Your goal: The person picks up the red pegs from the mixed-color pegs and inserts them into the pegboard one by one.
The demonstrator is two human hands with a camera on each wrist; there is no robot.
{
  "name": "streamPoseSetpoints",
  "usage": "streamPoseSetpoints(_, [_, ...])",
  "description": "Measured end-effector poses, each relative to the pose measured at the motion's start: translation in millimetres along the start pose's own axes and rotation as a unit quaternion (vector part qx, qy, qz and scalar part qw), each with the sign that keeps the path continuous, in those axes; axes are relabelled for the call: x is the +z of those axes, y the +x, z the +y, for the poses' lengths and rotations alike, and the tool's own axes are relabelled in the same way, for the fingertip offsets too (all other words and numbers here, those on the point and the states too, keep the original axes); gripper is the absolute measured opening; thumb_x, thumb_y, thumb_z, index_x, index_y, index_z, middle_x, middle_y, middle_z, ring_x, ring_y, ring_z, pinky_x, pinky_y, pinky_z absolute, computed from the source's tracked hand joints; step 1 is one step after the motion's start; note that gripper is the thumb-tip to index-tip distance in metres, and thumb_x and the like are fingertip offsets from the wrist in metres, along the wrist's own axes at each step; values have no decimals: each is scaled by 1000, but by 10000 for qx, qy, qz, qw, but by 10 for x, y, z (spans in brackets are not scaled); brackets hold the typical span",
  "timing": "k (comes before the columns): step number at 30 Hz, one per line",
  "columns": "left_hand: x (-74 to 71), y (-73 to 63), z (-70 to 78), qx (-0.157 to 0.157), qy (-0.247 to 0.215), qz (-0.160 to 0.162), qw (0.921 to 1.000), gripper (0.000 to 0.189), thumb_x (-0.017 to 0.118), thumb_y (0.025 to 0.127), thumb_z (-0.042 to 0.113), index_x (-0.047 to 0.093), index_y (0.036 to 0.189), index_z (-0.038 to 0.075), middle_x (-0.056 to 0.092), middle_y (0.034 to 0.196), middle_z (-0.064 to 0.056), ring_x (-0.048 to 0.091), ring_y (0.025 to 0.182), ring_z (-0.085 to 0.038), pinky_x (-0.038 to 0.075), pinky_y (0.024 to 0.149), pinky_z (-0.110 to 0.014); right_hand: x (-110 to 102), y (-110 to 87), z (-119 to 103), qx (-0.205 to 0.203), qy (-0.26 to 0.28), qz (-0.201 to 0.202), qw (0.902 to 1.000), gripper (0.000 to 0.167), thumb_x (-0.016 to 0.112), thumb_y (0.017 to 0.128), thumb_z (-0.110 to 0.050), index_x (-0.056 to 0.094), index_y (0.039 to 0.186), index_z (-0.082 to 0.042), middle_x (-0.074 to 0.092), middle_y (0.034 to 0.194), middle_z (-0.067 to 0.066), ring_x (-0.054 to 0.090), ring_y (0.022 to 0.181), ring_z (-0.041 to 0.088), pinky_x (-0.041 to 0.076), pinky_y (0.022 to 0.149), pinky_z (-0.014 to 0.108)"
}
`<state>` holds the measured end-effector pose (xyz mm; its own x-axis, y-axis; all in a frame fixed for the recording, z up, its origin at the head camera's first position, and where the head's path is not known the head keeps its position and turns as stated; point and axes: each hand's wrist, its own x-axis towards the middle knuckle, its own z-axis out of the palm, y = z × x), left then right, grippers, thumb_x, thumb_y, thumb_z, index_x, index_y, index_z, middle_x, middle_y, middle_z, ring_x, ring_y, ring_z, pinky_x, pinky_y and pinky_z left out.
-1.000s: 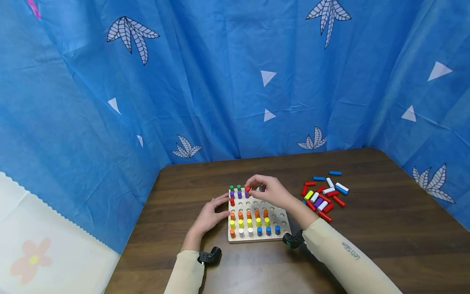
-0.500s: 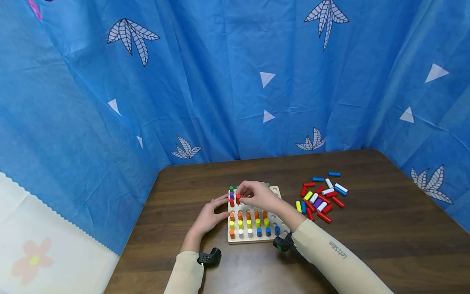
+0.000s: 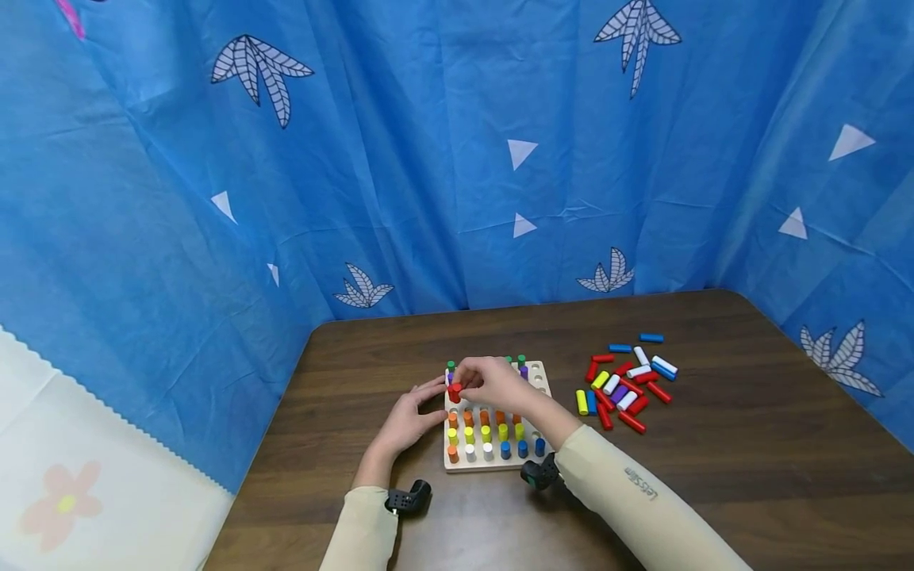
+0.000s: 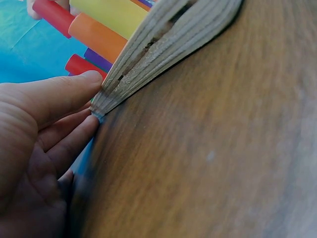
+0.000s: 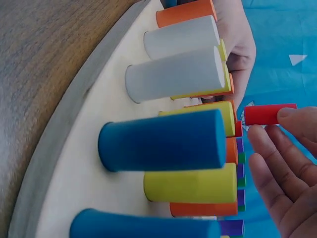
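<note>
A pale wooden pegboard point(image 3: 493, 467) holds rows of orange, yellow, white, blue, purple and green pegs. My left hand point(image 3: 409, 420) rests against its left side, thumb and fingertips at the edge, fingers fairly straight. With thumb and fingers, my right hand point(image 3: 494, 384) pinches a red peg point(image 5: 262, 114) above the board's left part. In the right wrist view this peg points toward the board, its end outside the standing pegs. A red peg in the left column is right beside it in the head view. The right hand covers part of the back rows.
Loose pegs in red, white, blue, yellow and purple lie scattered on the dark wooden table point(image 3: 714, 476), right of the board; one is a yellow peg point(image 3: 581, 402). A blue curtain point(image 3: 457, 159) hangs behind the table.
My right hand has carried the red peg left and slightly toward me, from the purple row to beside the left column's red peg. The left hand stays at the board's edge.
</note>
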<state>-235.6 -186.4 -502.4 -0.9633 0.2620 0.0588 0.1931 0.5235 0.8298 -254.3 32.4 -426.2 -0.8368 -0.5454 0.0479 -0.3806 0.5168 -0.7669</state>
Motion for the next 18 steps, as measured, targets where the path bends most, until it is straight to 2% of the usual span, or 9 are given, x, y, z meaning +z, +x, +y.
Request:
streamPoseSetpoints(4, [-4, 2, -1, 1, -23, 5, 10000, 49, 72, 92, 21, 61, 139, 19, 47, 156, 3, 33, 150, -33, 29, 118, -64, 37, 26, 19, -21, -96, -105, 9999, 13, 71, 91, -7, 69, 101, -16, 70, 93, -4, 64, 83, 11, 59, 84, 30])
streamPoseSetpoints(9, [1, 1, -6, 20, -27, -5, 10000, 49, 72, 92, 21, 60, 139, 16, 46, 156, 1, 30, 151, -34, 21, 121, -64, 67, 18, 19, 55, -165, -271, 9995, 15, 73, 89, -6, 69, 101, -14, 70, 93, -3, 64, 86, 12, 60, 86, 31])
streamPoseSetpoints(18, [-4, -9, 6, -32, -51, 14, 10000, 49, 72, 92, 23, 61, 139, 17, 46, 156, 2, 30, 151, -36, 25, 118, -67, 110, 49, 17, 13, -375, -275, 9989, 13, 74, 89, -6, 70, 99, -14, 71, 94, -2, 64, 86, 13, 60, 85, 31])
